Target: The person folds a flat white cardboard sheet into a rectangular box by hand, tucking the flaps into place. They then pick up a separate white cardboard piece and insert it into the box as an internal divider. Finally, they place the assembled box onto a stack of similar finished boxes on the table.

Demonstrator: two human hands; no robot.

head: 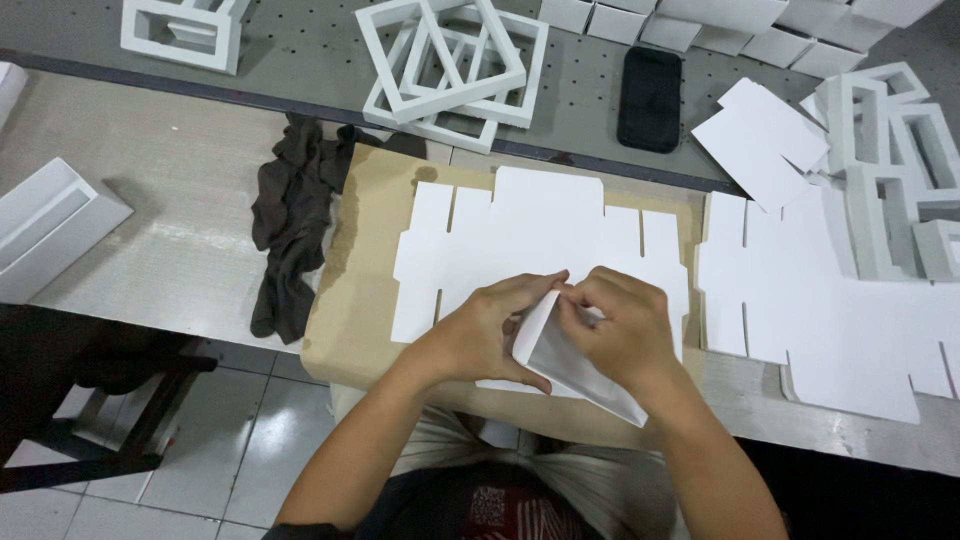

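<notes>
Both hands meet over a small white folded cardboard piece (pixel 565 365) held just above the table's near edge. My left hand (pixel 490 325) grips its left side with thumb under and fingers on top. My right hand (pixel 620 325) pinches its upper edge and covers its right side. Beneath them lies a flat white die-cut box blank (pixel 530 230) on a brown cardboard sheet (pixel 365 290).
A dark cloth (pixel 295 215) lies left of the brown sheet. More flat white blanks (pixel 830 310) sit at right, with white frame-shaped boxes (pixel 450 65) and a black phone (pixel 650 98) behind. A white tray (pixel 45 225) rests at far left. Tiled floor shows below.
</notes>
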